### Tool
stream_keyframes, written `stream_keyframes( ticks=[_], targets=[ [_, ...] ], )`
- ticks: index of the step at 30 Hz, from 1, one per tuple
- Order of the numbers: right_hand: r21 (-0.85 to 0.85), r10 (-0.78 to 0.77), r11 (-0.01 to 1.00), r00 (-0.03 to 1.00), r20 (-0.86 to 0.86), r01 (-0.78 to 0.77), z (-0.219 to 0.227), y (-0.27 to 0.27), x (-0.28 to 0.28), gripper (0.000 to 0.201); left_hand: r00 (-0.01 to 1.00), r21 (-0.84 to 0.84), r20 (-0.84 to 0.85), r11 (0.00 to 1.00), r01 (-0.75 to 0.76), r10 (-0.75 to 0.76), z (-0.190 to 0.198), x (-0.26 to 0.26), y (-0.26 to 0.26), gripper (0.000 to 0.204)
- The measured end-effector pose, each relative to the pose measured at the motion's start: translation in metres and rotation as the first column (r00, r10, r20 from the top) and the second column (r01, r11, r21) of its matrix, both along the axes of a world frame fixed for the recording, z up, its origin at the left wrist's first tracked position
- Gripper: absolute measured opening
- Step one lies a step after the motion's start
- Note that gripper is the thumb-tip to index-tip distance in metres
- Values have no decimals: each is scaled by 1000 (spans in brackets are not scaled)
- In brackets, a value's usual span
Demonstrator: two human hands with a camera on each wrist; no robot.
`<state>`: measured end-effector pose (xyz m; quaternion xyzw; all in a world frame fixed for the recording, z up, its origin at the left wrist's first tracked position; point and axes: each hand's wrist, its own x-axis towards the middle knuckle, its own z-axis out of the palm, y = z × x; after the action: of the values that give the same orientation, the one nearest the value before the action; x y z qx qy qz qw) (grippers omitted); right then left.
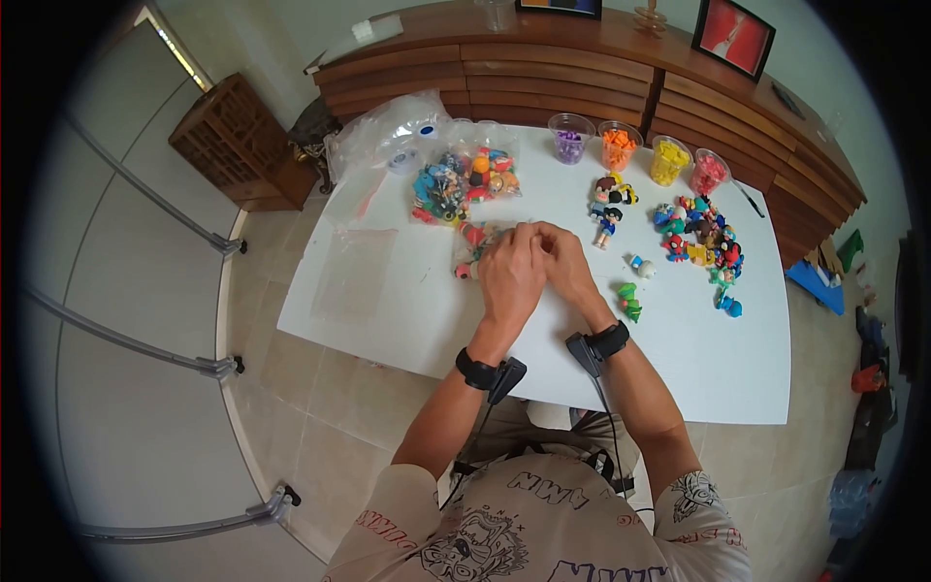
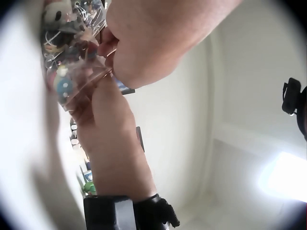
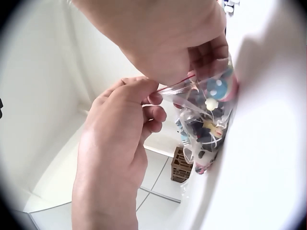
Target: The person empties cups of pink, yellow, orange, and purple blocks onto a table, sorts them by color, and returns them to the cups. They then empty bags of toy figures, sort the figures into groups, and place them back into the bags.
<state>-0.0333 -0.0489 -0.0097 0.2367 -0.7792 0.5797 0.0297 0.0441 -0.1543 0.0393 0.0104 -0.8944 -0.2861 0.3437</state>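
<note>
Both hands meet at the top edge of a clear zip bag (image 3: 201,122) with a red seal line, filled with small toy figures. My left hand (image 1: 512,274) pinches the seal between thumb and fingers. Close beside it, my right hand (image 1: 570,264) grips the same edge, its fingers curled at the bag's corner. In the right wrist view a blue dotted figure (image 3: 218,87) shows through the plastic near that corner. The head view has much of the bag hidden behind my left hand. Two more bags of figures, one with mostly blue figures (image 1: 439,191), lie just beyond.
Loose figures (image 1: 700,238) are heaped on the table's right, with several others nearer the middle, including a green figure (image 1: 629,302). Cups of purple (image 1: 570,145), orange (image 1: 619,148), yellow and red pieces line the back edge. Flat clear plastic (image 1: 354,272) lies at left.
</note>
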Motion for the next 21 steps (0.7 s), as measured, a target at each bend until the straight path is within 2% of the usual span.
stream_keyframes(
  ticks=[2,6,8,12,14,15,17,18,20,21],
  targets=[
    [-231,140,965,989,53,-125,-7,-2,-1,22,1000,-12,8,1000,-19,19,1,-3,-3,7],
    [-169,117,981,985,126,-95,-3,-9,-9,20,999,-72,-36,997,-10,8,-7,-9,-2,9],
    [73,-49,997,985,166,37,0,-16,-10,19,998,-76,-51,997,-25,22,-10,-12,-5,9],
    [-58,-30,998,996,90,35,-4,-24,-6,15,996,-14,-35,997,-77,76,-5,-11,-13,10],
    [-143,153,981,977,149,-131,-13,-21,-9,16,998,-18,-37,998,-53,52,-2,-11,-15,10],
    [-142,155,981,976,152,-133,-16,-21,-9,16,999,-19,-30,999,-27,26,-2,-8,-15,10],
    [-267,271,937,952,144,-227,-15,-23,-12,19,999,-28,-37,999,-17,16,-3,-9,-15,9],
    [-265,273,937,952,142,-229,-13,-24,-13,19,999,-34,-45,999,-3,1,-4,-10,-13,8],
    [-14,42,999,999,5,-42,-14,-22,-8,21,999,-57,-39,998,-7,5,-8,-7,-8,7],
    [-14,46,999,999,-3,-46,-11,-23,-8,21,999,-84,-48,996,-15,11,-6,-10,-7,6]
  ],
)
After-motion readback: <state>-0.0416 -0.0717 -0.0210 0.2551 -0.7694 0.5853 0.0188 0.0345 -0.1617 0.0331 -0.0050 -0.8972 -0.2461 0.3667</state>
